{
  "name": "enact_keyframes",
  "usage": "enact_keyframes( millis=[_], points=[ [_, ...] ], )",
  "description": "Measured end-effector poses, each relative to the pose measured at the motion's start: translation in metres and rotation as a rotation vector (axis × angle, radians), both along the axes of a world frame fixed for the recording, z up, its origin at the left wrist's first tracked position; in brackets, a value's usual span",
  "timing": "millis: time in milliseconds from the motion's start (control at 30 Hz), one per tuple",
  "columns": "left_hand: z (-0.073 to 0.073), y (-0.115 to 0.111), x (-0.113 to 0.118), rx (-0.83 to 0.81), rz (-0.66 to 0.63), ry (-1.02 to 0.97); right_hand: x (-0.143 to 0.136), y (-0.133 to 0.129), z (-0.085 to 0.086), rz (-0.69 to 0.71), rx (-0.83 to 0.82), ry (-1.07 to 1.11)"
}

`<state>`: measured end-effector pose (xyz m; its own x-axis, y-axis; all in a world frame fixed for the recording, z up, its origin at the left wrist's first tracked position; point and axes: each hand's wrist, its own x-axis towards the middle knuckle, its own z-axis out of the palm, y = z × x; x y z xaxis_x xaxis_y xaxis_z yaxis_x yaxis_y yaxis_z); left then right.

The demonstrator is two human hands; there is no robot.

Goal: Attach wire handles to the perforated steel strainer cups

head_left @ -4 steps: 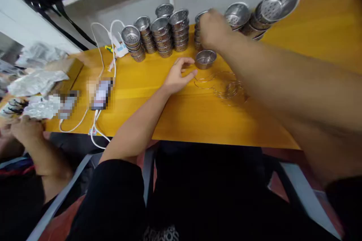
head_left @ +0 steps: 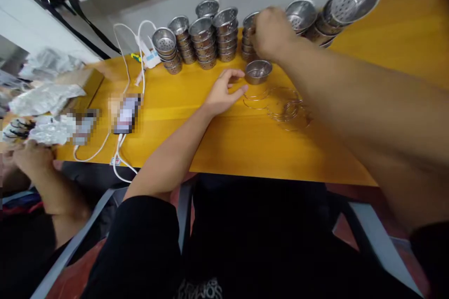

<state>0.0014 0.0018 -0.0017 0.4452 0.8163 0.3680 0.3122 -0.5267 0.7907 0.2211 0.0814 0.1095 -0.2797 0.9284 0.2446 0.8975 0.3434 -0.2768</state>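
My right hand (head_left: 271,32) reaches across to a stack of perforated metal cups (head_left: 248,39) by the wall. Its fingers are curled at the right side of the top cup and seem to grip it; the fingertips are mostly hidden. In front of that stack, a single shallow metal cup (head_left: 258,73) sits upright on the table. Beside its left edge, my left hand (head_left: 226,89) rests with thumb and fingers apart, holding nothing. Thin wire rings (head_left: 289,110) lie loosely tangled below the cup, partly behind my right forearm.
More stacked perforated cups (head_left: 205,46) line the wall on the left, and larger cups (head_left: 326,23) lean on the right. On the orange table (head_left: 245,149) lie a phone (head_left: 126,114), white cables and plastic bags (head_left: 45,98). Another person's hand (head_left: 33,156) is at far left.
The view has shifted slightly, so the table things appear a little farther right. My right hand has moved slightly right against the stack, showing more of it. My left hand stays by the single cup.
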Motion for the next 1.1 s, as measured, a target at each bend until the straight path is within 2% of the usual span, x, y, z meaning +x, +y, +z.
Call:
enact_keyframes(
  millis=[133,267,367,500,600,733,833,933,1033,1100],
  points=[
    [-0.001,0.001,-0.001,0.007,-0.002,0.017,0.000,-0.012,0.010,-0.128,0.057,0.031],
    [-0.003,0.004,-0.002,0.006,0.005,0.021,-0.003,-0.019,0.017,-0.139,0.096,0.083],
    [-0.013,0.012,-0.004,0.013,0.008,0.026,-0.005,-0.024,0.020,-0.136,0.152,0.140],
    [-0.033,0.031,-0.007,0.058,0.066,0.008,-0.001,-0.042,0.028,-0.045,0.302,0.246],
    [-0.041,0.043,-0.008,0.125,0.110,-0.024,0.007,-0.064,0.031,0.127,0.358,0.256],
    [-0.038,0.046,-0.006,0.182,0.072,-0.071,0.019,-0.094,0.017,0.444,0.135,0.268],
    [-0.040,0.047,-0.004,0.186,-0.016,-0.085,0.029,-0.112,0.005,0.554,0.038,0.280],
    [-0.048,0.052,-0.003,0.215,-0.056,-0.078,0.048,-0.124,0.001,0.531,0.036,0.342],
    [-0.054,0.055,-0.005,0.274,-0.047,-0.078,0.083,-0.123,0.000,0.365,0.021,0.234],
    [-0.054,0.055,-0.006,0.302,-0.047,-0.062,0.108,-0.115,-0.007,0.305,-0.190,0.051]
  ],
)
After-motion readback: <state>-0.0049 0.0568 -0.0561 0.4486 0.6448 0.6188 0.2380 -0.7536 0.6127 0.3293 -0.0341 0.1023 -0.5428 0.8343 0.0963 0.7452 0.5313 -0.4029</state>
